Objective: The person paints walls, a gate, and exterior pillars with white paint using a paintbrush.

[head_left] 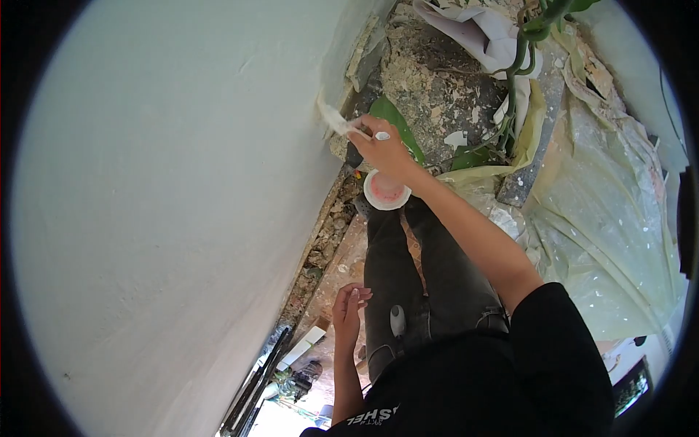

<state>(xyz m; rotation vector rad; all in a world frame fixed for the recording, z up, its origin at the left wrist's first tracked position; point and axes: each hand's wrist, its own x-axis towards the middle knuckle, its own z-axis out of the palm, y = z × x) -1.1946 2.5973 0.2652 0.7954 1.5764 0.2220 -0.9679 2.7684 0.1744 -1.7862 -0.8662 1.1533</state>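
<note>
My right hand point(382, 149) is closed round a white-bristled brush point(333, 116), whose bristles touch the lower part of the white wall point(182, 160). The pale end of its handle shows above my fingers. Close below this hand is a round white container point(370, 191) with pinkish stuff inside, near my feet. My left hand point(349, 304) hangs beside my leg near the wall, its fingers loosely bent and slightly apart, with nothing visible in it.
Crumbled debris point(429, 80) lies along the wall's foot. A plant point(517, 65) with thick stems and large leaves stands at the upper right. Paint-spotted plastic sheeting point(590, 226) spreads on the right. A grey oval object point(397, 320) rests against my thigh. Dark poles point(255, 382) lean at the lower left.
</note>
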